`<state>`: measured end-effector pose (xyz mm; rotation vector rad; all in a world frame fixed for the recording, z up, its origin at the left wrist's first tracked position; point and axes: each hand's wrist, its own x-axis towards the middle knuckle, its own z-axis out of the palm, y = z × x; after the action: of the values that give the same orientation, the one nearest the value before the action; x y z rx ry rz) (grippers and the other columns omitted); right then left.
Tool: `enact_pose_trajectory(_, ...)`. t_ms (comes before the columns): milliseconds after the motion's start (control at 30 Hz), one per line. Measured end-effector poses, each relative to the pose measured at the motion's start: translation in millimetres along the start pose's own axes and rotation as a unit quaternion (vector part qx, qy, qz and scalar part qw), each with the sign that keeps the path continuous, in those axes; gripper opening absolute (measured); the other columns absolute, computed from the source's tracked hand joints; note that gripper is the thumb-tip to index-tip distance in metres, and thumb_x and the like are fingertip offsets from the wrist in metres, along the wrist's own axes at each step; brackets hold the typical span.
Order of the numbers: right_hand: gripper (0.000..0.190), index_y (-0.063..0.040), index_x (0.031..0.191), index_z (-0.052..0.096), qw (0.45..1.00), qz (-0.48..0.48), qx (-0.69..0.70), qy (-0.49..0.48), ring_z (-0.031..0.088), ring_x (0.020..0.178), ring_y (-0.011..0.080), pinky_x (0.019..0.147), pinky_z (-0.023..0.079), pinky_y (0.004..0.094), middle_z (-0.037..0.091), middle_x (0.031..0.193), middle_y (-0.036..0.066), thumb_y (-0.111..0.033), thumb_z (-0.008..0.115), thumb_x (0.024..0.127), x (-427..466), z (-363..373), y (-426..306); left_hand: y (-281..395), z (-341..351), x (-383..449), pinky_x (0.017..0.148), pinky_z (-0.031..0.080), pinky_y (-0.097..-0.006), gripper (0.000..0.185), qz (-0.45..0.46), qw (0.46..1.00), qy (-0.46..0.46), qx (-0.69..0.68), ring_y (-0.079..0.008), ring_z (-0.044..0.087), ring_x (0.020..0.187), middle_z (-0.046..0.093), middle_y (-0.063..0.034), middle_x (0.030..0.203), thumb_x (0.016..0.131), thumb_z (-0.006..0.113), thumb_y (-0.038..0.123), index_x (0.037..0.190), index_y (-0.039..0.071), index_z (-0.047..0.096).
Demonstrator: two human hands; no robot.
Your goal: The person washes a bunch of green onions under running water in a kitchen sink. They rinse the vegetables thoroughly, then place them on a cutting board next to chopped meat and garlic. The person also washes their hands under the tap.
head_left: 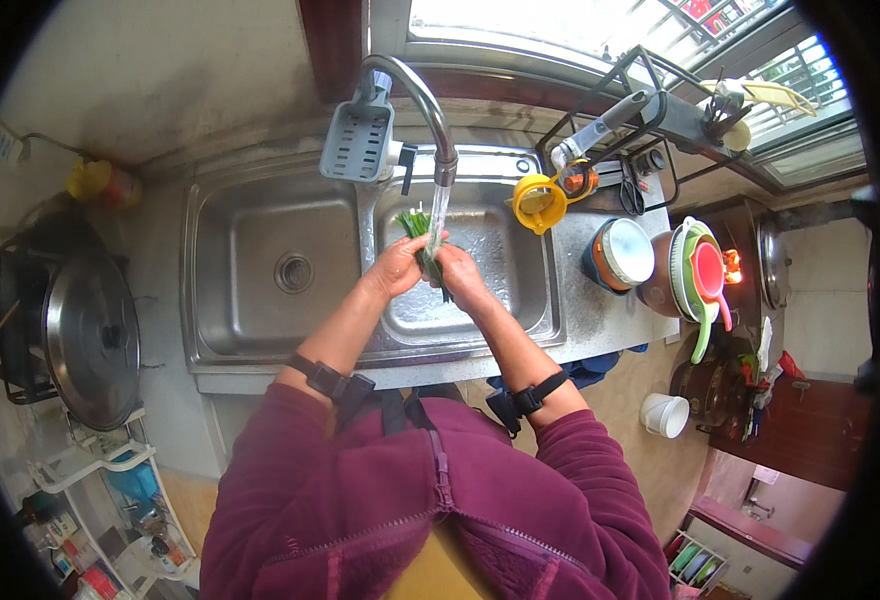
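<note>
Both of my hands grip one bunch of green leafy stalks (pixel 414 222) over the right basin (pixel 500 300) of a steel double sink. My left hand (pixel 398 266) is closed around its left side, and my right hand (pixel 461 271) around its right side. White stalk ends stick out at the top, while dark green tips hang below my fingers. From the curved chrome faucet (pixel 428 101), a stream of water (pixel 440 206) runs onto the bunch and my fingers. Water wets the basin floor. My fingers hide the middle of the bunch.
The left basin (pixel 267 225) has a round drain (pixel 293 271). A grey slotted caddy (pixel 359 142) hangs at the faucet. On the right counter are a yellow strainer (pixel 539 204), stacked bowls (pixel 627 251) and colanders (pixel 684 262). A black metal rack (pixel 665 112) stands behind; a large pan lid (pixel 93 341) is left.
</note>
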<state>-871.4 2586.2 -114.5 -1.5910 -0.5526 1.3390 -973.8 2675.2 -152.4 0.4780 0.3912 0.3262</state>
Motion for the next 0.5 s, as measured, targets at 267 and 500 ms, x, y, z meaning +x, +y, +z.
enact_pose_trajectory(267, 0.034, -0.002, 0.092, 0.058, 0.998, -0.049, -0.011, -0.037, 0.045, 0.049, 0.0106, 0.045, 0.037, 0.0243, 0.052, 0.065, 0.002, -0.031, 0.039, 0.091, -1.8, 1.3, 2.2, 11.8, -1.8, -13.0, 0.096, 0.040, -0.0384, 0.040, -0.030, 0.998, -0.032, 0.046, -0.0228, 0.049, 0.114, 0.050, -0.0127, 0.125, 0.093, 0.042, 0.018, 0.127, -0.003, 0.041)
enact_pose_trajectory(500, 0.034, -0.006, 0.077, 0.053, 0.986, 0.101, 0.122, -0.061, 0.038, 0.044, 0.0093, 0.039, 0.028, 0.0236, 0.049, 0.062, 0.002, -0.034, 0.041, 0.089, 2.5, -7.5, 0.1, 10.8, 7.8, -15.4, 0.091, 0.042, -0.0376, 0.038, -0.019, 0.996, -0.065, 0.055, -0.0217, 0.051, 0.110, 0.053, -0.0106, 0.122, 0.095, 0.039, 0.022, 0.123, -0.002, 0.048)
